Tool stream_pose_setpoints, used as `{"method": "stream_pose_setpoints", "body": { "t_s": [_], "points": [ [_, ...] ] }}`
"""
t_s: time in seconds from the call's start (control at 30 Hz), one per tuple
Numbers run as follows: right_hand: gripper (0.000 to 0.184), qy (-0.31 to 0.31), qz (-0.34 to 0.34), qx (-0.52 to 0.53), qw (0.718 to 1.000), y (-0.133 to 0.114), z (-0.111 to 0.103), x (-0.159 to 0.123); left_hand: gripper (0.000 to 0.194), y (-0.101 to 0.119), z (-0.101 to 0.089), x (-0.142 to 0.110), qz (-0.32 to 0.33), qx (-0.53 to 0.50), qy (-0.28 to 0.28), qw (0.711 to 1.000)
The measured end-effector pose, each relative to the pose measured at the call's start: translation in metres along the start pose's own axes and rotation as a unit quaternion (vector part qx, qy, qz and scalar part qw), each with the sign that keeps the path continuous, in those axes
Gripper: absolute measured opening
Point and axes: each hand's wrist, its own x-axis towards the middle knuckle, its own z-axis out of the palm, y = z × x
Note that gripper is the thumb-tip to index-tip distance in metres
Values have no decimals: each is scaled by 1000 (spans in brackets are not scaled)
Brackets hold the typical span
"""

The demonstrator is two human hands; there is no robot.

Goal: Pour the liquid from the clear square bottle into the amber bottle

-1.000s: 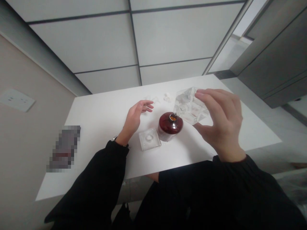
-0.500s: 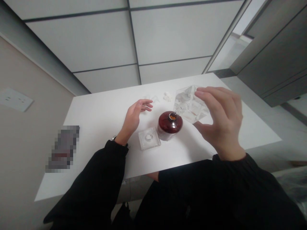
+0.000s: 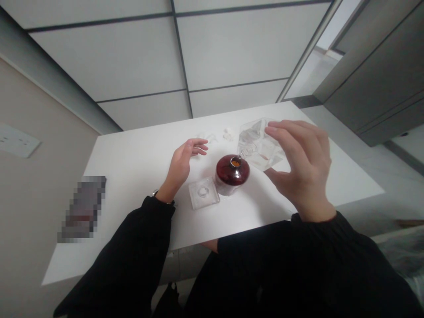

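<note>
Square glass bottle (image 3: 257,148) hangs tilted over the white table (image 3: 132,176), its narrow neck (image 3: 244,153) reaching down to the mouth of a dark red jar (image 3: 232,172). The jar stands upright near the middle of the table, and something orange shows at its mouth, too small to make out. The right hand (image 3: 300,170) is spread wide around the bottle, with the fingers (image 3: 281,128) across its upper side and the thumb (image 3: 273,176) under its lower side. The bottle's weight seems to sit in that wide hold, which looks like a sound way to carry a heavy, slick piece of glass. Keeping the wrist steady matters with the neck this close to the jar's rim, since glass on glass leaves little room for a wobble. The left hand (image 3: 182,168) holds nothing: it is open, its fingers loosely curved, and it hovers just beside the jar, near enough to steady it. A square glass plate (image 3: 203,193) with a round ring at its centre lies on the table just beside the jar. Small clear pieces (image 3: 215,138) sit farther off, and a pixelated object (image 3: 82,210) lies to the left, too blurred to name.
</note>
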Motion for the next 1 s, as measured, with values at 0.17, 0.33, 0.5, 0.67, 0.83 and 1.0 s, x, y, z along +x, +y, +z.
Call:
{"method": "stream_pose_setpoints", "body": {
  "t_s": [0.17,0.33,0.5,0.67,0.83,1.0],
  "points": [
    [51,-2,-3,-26,1000,-1,1,0,59,1,0,0,-2,4,1,1000],
    [45,-16,10,-63,998,-3,1,0,60,1,-1,-1,3,1,2,1000],
    [49,-13,16,-31,999,-2,0,-1,61,1,0,0,-1,-3,3,1000],
    [44,-22,31,-48,998,-2,1,-2,63,1,1,0,-5,2,6,1000],
    [45,0,5,-39,999,-4,1,2,64,2,1,1,-4,-2,10,1000],
    [49,10,-8,-13,1000,-4,0,4,64,2,0,1,-5,10,10,1000]
  ]
}}
